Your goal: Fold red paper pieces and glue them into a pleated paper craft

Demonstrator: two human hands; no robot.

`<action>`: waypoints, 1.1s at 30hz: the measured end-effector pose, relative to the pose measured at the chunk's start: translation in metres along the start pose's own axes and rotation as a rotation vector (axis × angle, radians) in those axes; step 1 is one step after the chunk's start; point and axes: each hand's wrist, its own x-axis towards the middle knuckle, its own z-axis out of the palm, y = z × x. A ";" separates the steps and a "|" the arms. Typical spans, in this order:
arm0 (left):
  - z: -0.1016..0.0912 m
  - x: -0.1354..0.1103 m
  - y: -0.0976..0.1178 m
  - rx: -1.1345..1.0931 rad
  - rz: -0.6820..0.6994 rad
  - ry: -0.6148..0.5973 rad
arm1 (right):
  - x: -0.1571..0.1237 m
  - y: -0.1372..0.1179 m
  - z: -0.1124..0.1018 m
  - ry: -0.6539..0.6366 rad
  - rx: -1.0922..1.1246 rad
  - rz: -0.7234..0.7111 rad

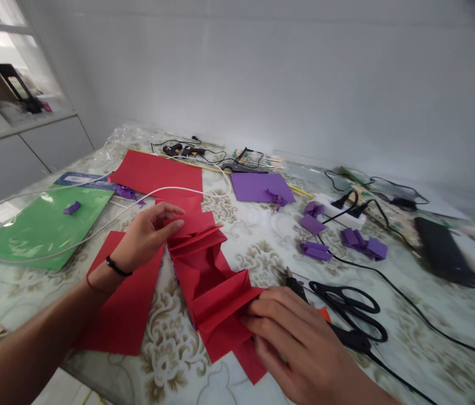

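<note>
A length of red paper (220, 301) with raised pleats lies across the middle of the table. My right hand (290, 337) pinches its near right corner, with the fingertips partly hidden behind the fold. My left hand (153, 230) hovers by the far end of the pleats, its thumb and fingers curved but apart, with nothing visible between them. Under my left forearm is a flat red sheet (125, 315). Beside my right hand lie black-handled scissors (347, 304) and a black glue gun (353, 339) with an orange part, partly covered by that hand.
Farther off are another red sheet (161, 174), a purple sheet (258, 187) and two small glue guns (182, 150). A green pack (51, 225) lies left, crossed by a white cable (136, 199). Folded purple pieces (363, 244) surround a power strip (338, 209); a black phone-like slab (443, 250) lies right.
</note>
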 end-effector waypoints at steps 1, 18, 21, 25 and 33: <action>0.000 0.001 0.000 -0.012 -0.005 0.006 | -0.001 0.000 -0.001 -0.001 -0.008 -0.003; -0.008 0.004 0.002 -0.048 -0.022 -0.081 | 0.004 0.018 -0.018 -0.013 -0.084 0.003; -0.004 -0.001 0.004 0.033 -0.012 -0.258 | 0.004 0.018 -0.009 -0.006 -0.087 -0.012; 0.001 -0.005 0.004 0.148 0.002 -0.395 | 0.002 0.019 0.006 -0.031 -0.098 -0.001; -0.002 -0.006 0.005 0.288 0.030 -0.374 | -0.003 0.015 0.016 -0.140 -0.041 0.195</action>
